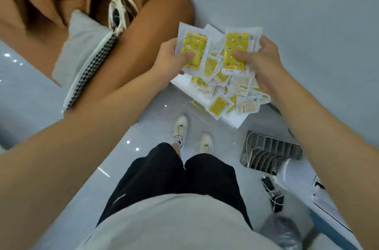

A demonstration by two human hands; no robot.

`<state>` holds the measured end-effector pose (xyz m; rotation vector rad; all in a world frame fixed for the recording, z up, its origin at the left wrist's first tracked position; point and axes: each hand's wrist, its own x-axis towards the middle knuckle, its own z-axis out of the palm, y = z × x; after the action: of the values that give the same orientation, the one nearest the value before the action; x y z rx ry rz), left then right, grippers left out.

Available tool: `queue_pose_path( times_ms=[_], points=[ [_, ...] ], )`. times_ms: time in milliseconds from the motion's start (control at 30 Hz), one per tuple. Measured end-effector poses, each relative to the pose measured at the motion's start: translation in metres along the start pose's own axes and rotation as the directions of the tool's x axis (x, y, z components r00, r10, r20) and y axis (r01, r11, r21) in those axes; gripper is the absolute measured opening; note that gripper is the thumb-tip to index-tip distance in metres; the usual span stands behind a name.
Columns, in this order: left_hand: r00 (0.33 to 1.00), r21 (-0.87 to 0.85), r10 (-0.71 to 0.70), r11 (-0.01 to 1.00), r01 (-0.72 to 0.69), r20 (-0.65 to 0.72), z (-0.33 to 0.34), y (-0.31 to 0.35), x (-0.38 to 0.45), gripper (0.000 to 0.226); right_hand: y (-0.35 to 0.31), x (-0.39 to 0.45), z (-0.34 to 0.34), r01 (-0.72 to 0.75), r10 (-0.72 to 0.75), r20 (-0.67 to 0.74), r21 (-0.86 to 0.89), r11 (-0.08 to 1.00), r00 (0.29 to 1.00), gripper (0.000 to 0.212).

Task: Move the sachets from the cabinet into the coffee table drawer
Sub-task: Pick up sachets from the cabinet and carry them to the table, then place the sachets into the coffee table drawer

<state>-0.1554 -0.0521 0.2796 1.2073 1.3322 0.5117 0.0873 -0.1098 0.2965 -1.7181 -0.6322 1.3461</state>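
Both my hands are raised in front of me, each holding yellow-and-white sachets. My left hand [171, 57] grips a bundle of sachets [193, 51] with the thumb pressed on the top one. My right hand [260, 59] pinches another bundle [235, 50] the same way. Just below my hands an open white drawer [235, 121] juts out from a grey coffee table [297, 14], and several loose sachets [221, 94] lie heaped in it. The cabinet is not in view.
A brown sofa [127, 44] with a grey cushion [82, 49] and a white bag [121, 12] stands on my left. On the glossy floor lie a grey slotted rack [268, 153], cables and a clear plastic bag [285, 231]. My feet [192, 133] stand before the drawer.
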Motion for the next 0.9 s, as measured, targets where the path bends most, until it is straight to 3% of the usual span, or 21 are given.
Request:
queue_pose_path(
  times_ms=[167, 333, 567, 767, 900],
  points=[
    [0.982, -0.178, 0.007, 0.983, -0.041, -0.187, -0.055, 0.016, -0.100, 0.028, -0.046, -0.065, 0.059, 0.101, -0.083, 0.222, -0.074, 0.992, 0.971, 0.039],
    [0.907, -0.369, -0.069, 0.924, -0.098, -0.415, -0.113, 0.003, -0.188, 0.029, -0.060, -0.118, 0.157, 0.176, -0.087, 0.466, -0.149, 0.973, 0.880, 0.034],
    [0.652, -0.491, -0.258, 0.847, -0.202, -0.713, -0.233, -0.062, -0.320, 0.027, -0.052, -0.202, 0.338, 0.279, -0.004, 0.745, -0.246, 0.928, 0.667, 0.032],
    [0.434, -0.538, -0.416, 0.817, -0.208, -0.799, -0.350, -0.147, -0.438, 0.023, -0.016, -0.284, 0.521, 0.321, 0.100, 0.864, -0.288, 0.902, 0.493, 0.030],
    [0.363, -0.533, -0.455, 0.832, -0.152, -0.813, -0.439, -0.201, -0.518, 0.027, 0.023, -0.339, 0.636, 0.320, 0.160, 0.888, -0.316, 0.893, 0.431, 0.028]
  ],
)
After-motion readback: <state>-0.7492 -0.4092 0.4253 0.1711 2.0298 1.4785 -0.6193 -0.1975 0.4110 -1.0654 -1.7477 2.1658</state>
